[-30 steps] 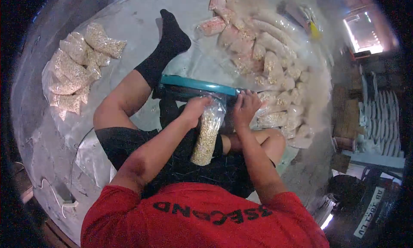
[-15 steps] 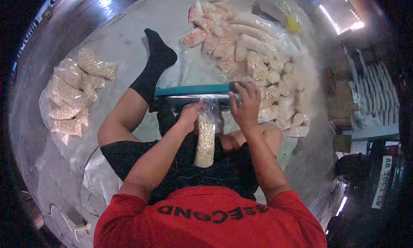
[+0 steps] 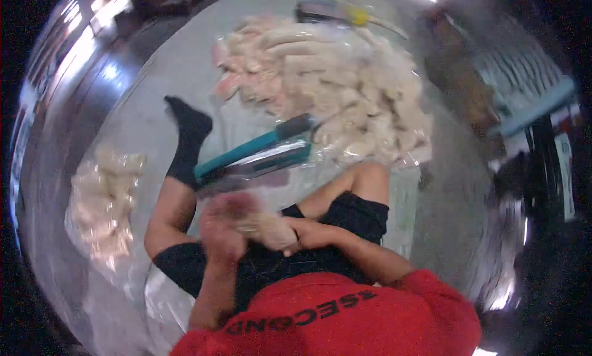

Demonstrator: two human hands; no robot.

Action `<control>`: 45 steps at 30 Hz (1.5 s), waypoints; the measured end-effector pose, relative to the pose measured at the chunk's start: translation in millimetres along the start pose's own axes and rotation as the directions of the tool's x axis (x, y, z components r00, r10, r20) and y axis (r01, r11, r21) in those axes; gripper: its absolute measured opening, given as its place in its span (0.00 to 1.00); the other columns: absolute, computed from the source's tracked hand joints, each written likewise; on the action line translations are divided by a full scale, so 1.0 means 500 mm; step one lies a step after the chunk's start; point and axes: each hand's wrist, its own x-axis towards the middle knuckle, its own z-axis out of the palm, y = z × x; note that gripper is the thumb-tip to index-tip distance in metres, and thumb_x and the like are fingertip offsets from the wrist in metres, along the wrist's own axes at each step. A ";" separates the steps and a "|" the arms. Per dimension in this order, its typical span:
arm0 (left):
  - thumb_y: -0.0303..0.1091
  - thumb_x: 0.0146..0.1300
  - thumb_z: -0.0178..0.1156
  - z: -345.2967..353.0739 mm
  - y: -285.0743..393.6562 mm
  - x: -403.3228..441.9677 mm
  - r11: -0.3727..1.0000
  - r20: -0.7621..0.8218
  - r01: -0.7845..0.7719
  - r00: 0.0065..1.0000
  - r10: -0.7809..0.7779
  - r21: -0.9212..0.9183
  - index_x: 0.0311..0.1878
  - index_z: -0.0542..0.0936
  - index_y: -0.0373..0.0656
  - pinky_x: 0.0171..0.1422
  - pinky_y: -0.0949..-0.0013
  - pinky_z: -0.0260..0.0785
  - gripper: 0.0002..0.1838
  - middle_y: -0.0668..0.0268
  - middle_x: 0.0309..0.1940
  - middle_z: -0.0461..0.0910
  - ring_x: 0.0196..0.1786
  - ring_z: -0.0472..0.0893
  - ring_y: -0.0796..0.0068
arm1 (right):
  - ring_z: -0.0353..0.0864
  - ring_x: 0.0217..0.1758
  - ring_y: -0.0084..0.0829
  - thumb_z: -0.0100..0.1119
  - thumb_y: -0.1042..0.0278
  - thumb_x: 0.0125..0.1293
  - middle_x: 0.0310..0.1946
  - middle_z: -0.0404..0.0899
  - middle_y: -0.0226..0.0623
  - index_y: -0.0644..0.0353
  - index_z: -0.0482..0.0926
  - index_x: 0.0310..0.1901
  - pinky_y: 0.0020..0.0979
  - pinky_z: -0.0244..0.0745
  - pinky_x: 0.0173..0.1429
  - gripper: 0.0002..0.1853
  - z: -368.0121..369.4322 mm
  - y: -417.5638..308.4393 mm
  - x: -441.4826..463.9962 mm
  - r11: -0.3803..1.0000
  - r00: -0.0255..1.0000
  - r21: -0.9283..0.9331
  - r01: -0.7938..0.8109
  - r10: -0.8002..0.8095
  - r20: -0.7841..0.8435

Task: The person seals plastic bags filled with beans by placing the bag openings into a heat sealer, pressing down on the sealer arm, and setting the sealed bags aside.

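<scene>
A clear plastic bag of pale, small pieces lies nearly sideways above my lap. My left hand, smeared by motion, is closed around the bag's left end. At the other end, my right hand is wrapped around the bag, a fingertip showing beneath it. Just beyond my hands, a teal bag sealer with a dark-ended arm rests at a slant between my legs. Its arm is lifted a little from the base, and the bag is apart from it.
Many filled plastic bags are heaped on the floor sheet ahead and right. A smaller pile of filled bags lies at left. My socked foot extends beside the sealer. Stacked packs stand at far right.
The bag has come away from the sealer toward my lap and turned from upright to sideways. My right hand has left the sealer's arm and now grips the bag. The view has shifted.
</scene>
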 end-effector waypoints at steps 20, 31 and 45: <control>0.29 0.68 0.66 -0.233 0.403 0.195 0.433 -0.296 -0.080 0.618 0.728 0.898 0.68 0.72 0.31 0.54 0.64 0.79 0.28 0.57 0.58 0.80 0.52 0.82 0.66 | 0.82 0.57 0.48 0.68 0.63 0.62 0.52 0.83 0.51 0.63 0.79 0.56 0.43 0.75 0.61 0.22 -0.675 0.258 -0.053 0.848 -0.215 -0.104 -0.520 -0.247 -0.945; 0.45 0.64 0.68 -0.073 -0.051 0.058 -0.227 0.271 -0.154 0.665 0.696 0.961 0.50 0.83 0.43 0.67 0.51 0.69 0.18 0.57 0.50 0.84 0.58 0.80 0.53 | 0.84 0.43 0.42 0.71 0.59 0.61 0.40 0.87 0.40 0.62 0.86 0.46 0.42 0.80 0.48 0.17 -0.712 0.231 -0.148 0.361 0.093 -0.486 -0.796 -0.721 -0.687; 0.55 0.51 0.79 0.051 -0.148 -0.095 0.223 0.050 -0.011 0.984 -0.173 0.975 0.71 0.67 0.40 0.71 0.55 0.68 0.49 0.52 0.61 0.78 0.65 0.78 0.53 | 0.80 0.44 0.26 0.70 0.73 0.64 0.41 0.84 0.37 0.63 0.85 0.39 0.30 0.75 0.55 0.05 -0.019 -0.108 -0.069 0.958 0.538 -0.227 0.177 -0.287 -0.793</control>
